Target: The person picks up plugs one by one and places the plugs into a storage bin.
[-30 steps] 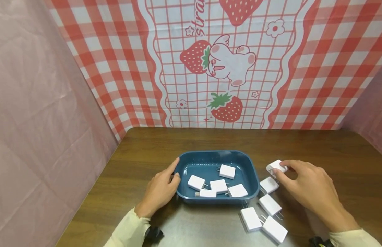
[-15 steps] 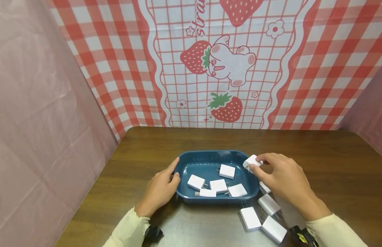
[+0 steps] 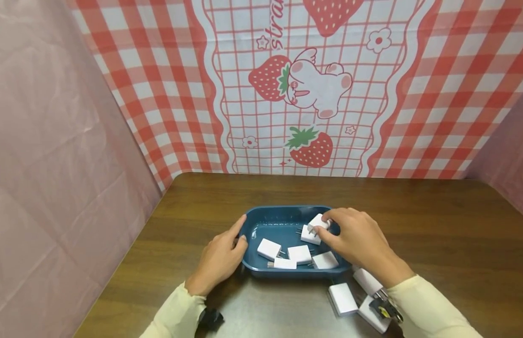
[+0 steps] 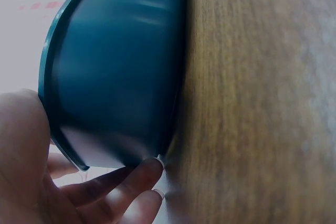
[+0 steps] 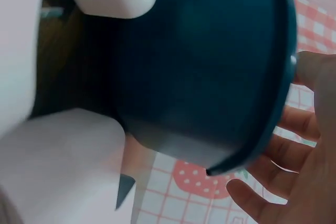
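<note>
In the head view a blue rectangular tub (image 3: 267,231) holds several white plug-in chargers, one a charger (image 3: 269,249) at its left side. My left hand (image 3: 221,257) grips the tub's left end, thumb at the rim; the left wrist view shows its fingers against the outer wall. Over the tub's right part, my right hand (image 3: 363,235) pinches a white charger (image 3: 318,222) between thumb and fingers, prongs showing. That charger hangs just above another charger (image 3: 311,236) in the tub and partly covers it. The right wrist view shows the tub's outer wall (image 5: 194,72) beside the right fingers.
On the table (image 3: 194,202), right of the tub's front, lie more white chargers, among them a charger (image 3: 343,299) near the front and a charger (image 3: 368,280) partly behind the right forearm. A checked strawberry cloth (image 3: 312,94) hangs behind the table.
My right hand has carried the pinched charger leftward from beside the tub, across its right rim, to above the inside. The left hand and the tub have stayed in place.
</note>
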`<action>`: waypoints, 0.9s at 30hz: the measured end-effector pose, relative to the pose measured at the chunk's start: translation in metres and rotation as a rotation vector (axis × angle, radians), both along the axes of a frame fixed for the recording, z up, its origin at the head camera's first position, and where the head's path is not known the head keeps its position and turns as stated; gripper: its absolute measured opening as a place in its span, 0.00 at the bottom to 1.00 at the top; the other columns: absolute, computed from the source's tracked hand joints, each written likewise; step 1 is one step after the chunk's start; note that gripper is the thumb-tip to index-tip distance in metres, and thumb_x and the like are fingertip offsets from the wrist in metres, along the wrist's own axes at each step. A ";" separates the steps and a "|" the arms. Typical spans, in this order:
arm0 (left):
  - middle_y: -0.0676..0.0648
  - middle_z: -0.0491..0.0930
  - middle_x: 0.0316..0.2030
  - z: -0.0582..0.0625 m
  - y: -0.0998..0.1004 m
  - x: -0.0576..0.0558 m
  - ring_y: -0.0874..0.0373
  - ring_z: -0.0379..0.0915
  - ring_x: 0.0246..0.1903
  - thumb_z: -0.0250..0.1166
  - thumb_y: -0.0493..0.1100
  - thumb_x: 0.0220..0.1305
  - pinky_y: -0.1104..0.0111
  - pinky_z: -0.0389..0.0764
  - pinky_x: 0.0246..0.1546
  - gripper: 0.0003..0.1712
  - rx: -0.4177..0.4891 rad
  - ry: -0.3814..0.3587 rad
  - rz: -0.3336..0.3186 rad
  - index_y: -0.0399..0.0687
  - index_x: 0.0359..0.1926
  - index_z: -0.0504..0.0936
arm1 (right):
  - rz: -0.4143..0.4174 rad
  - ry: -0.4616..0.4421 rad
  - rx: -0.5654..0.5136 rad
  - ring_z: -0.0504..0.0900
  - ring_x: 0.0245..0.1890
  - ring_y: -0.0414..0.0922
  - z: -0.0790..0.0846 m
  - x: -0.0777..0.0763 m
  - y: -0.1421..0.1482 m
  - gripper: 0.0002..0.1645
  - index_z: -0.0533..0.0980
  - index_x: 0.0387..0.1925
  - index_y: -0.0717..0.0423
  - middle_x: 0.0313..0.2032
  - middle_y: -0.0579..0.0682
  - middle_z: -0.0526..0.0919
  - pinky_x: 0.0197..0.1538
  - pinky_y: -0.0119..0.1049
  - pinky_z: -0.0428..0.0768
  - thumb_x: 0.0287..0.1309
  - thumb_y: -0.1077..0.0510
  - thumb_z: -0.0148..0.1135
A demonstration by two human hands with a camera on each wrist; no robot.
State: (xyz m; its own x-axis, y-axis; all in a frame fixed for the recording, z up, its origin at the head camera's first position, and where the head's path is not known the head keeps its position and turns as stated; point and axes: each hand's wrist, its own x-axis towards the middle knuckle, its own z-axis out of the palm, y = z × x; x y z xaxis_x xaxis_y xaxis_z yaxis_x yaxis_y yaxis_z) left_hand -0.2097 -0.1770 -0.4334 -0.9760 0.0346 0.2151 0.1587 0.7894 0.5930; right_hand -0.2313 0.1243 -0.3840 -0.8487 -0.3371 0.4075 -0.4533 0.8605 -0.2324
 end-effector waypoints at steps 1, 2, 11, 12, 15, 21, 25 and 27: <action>0.55 0.75 0.56 0.000 0.000 0.000 0.57 0.69 0.31 0.54 0.51 0.65 0.58 0.71 0.35 0.30 0.000 -0.001 0.000 0.73 0.68 0.60 | 0.003 -0.003 0.006 0.77 0.36 0.46 -0.001 -0.001 -0.001 0.19 0.82 0.36 0.48 0.37 0.48 0.85 0.40 0.51 0.77 0.51 0.39 0.64; 0.55 0.75 0.56 0.000 0.000 0.000 0.58 0.69 0.31 0.54 0.51 0.65 0.57 0.71 0.35 0.30 0.000 0.001 0.000 0.73 0.68 0.61 | 0.009 -0.004 0.013 0.77 0.35 0.45 -0.001 -0.002 -0.003 0.19 0.82 0.36 0.47 0.37 0.47 0.85 0.40 0.50 0.77 0.52 0.38 0.64; 0.55 0.75 0.57 0.000 0.000 -0.001 0.60 0.71 0.34 0.54 0.50 0.65 0.56 0.73 0.38 0.31 0.001 0.005 0.003 0.73 0.68 0.61 | 0.040 -0.009 0.062 0.73 0.28 0.42 0.002 -0.013 -0.016 0.21 0.82 0.37 0.47 0.35 0.45 0.85 0.32 0.40 0.76 0.50 0.38 0.64; 0.55 0.75 0.57 0.000 0.000 -0.001 0.60 0.71 0.34 0.54 0.50 0.65 0.56 0.73 0.38 0.31 0.000 0.004 0.004 0.73 0.68 0.61 | 0.045 -0.010 0.064 0.73 0.27 0.41 0.002 -0.014 -0.017 0.20 0.82 0.36 0.47 0.34 0.45 0.85 0.30 0.39 0.75 0.50 0.38 0.65; 0.55 0.75 0.57 0.000 0.000 0.000 0.60 0.71 0.34 0.54 0.50 0.65 0.56 0.73 0.38 0.31 -0.003 0.001 0.004 0.73 0.68 0.61 | 0.062 -0.011 0.077 0.71 0.24 0.40 0.002 -0.018 -0.022 0.20 0.82 0.35 0.47 0.32 0.44 0.85 0.25 0.35 0.71 0.50 0.38 0.65; 0.55 0.76 0.54 0.001 -0.001 -0.001 0.58 0.70 0.32 0.53 0.52 0.65 0.55 0.74 0.36 0.30 -0.022 0.011 0.001 0.73 0.68 0.61 | 0.090 -0.019 0.085 0.74 0.25 0.39 0.002 -0.021 -0.029 0.20 0.82 0.36 0.48 0.32 0.43 0.85 0.24 0.35 0.71 0.52 0.38 0.63; 0.55 0.77 0.54 0.001 -0.001 0.000 0.58 0.70 0.32 0.53 0.52 0.66 0.54 0.74 0.36 0.30 -0.024 0.014 0.000 0.72 0.68 0.61 | 0.102 -0.009 0.101 0.79 0.32 0.42 0.004 -0.022 -0.034 0.20 0.82 0.39 0.49 0.35 0.45 0.85 0.35 0.43 0.78 0.54 0.41 0.63; 0.55 0.76 0.55 0.002 -0.001 0.000 0.58 0.70 0.31 0.53 0.52 0.66 0.55 0.74 0.36 0.30 -0.021 0.012 -0.003 0.72 0.68 0.61 | 0.103 -0.004 0.108 0.80 0.34 0.44 0.004 -0.022 -0.036 0.19 0.82 0.40 0.50 0.36 0.46 0.86 0.39 0.46 0.78 0.54 0.42 0.63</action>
State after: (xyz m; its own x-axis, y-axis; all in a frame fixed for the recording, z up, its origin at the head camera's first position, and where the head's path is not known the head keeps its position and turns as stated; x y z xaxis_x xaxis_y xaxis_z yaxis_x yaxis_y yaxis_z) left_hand -0.2098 -0.1783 -0.4318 -0.9732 0.0424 0.2259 0.1682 0.8013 0.5741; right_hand -0.2535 0.0887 -0.3797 -0.8088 -0.4642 0.3610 -0.5399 0.8294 -0.1432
